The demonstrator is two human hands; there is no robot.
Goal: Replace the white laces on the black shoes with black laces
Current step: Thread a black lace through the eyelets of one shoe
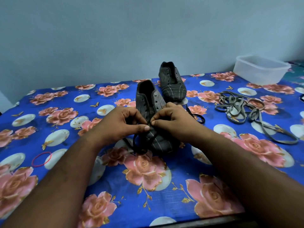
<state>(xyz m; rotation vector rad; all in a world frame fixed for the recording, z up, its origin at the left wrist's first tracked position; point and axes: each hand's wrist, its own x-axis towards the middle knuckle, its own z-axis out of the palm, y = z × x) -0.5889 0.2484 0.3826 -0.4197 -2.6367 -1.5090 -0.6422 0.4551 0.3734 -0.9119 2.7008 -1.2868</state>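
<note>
Two black striped shoes stand on the table. The near shoe (152,102) points its toe toward me, and both my hands meet over its lower eyelets. My left hand (121,124) and my right hand (171,119) each pinch the black lace (196,118) between thumb and fingertips. Loose lace loops out on both sides of the shoe. The far shoe (172,83) stands behind it with bare eyelets. The removed greyish-white laces (243,109) lie in a tangled heap at the right.
A blue cloth with pink roses (148,175) covers the table. A clear plastic box (261,69) stands at the back right corner. A red rubber band (42,159) lies at the left. The wall runs close behind the table.
</note>
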